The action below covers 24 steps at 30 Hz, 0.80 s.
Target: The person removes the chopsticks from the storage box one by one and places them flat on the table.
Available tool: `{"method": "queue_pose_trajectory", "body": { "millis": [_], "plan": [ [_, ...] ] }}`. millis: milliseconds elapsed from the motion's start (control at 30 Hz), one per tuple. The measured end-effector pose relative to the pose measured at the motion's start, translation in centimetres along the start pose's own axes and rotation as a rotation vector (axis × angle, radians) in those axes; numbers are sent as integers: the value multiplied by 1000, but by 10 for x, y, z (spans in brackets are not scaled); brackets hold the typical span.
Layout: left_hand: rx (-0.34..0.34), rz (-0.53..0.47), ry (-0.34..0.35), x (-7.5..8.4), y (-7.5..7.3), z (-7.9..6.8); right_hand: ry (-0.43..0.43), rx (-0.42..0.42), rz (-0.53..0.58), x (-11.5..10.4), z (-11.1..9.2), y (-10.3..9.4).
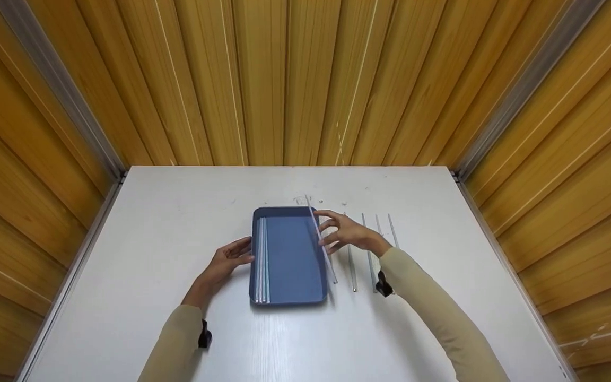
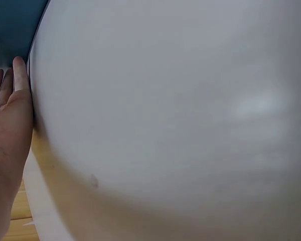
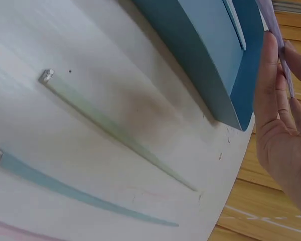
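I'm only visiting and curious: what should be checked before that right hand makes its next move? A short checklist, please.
1. Stick gripped by the right hand: ok, between thumb and fingers.
2. Left hand at the tray: ok, touching its left side.
3. Room in the tray: ok, sticks inside lie along the left; the remaining floor is bare.
4. Held stick flat in the tray: not ok, it slants over the right rim.
5. Grip firmness: cannot tell.
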<state>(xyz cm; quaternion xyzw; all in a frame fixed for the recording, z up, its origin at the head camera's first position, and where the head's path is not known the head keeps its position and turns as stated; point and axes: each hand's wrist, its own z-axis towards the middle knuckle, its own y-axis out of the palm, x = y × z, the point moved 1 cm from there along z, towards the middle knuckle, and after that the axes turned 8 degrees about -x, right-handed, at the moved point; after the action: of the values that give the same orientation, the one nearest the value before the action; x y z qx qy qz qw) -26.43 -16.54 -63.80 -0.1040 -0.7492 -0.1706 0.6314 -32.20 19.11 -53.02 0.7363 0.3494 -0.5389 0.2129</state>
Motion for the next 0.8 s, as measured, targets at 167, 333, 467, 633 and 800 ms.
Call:
{"method": "queue_pose_trajectory", "body": {
  "millis": [167, 333, 467, 633, 800],
  "plan": [
    [9, -10, 3, -1, 1, -1, 24, 13, -17, 4, -23, -20],
    [-6, -10, 1, -4, 4, -2, 60, 26, -39, 13, -50, -40],
    [-10, -9, 9, -4, 6, -2, 78, 54, -60, 17, -68, -53],
    [-12, -1, 7, -3, 7, -1, 100, 73, -86, 20, -84, -61],
    [10, 4, 3, -2, 7, 0, 122, 71, -112, 24, -97, -68]
  ]
}}
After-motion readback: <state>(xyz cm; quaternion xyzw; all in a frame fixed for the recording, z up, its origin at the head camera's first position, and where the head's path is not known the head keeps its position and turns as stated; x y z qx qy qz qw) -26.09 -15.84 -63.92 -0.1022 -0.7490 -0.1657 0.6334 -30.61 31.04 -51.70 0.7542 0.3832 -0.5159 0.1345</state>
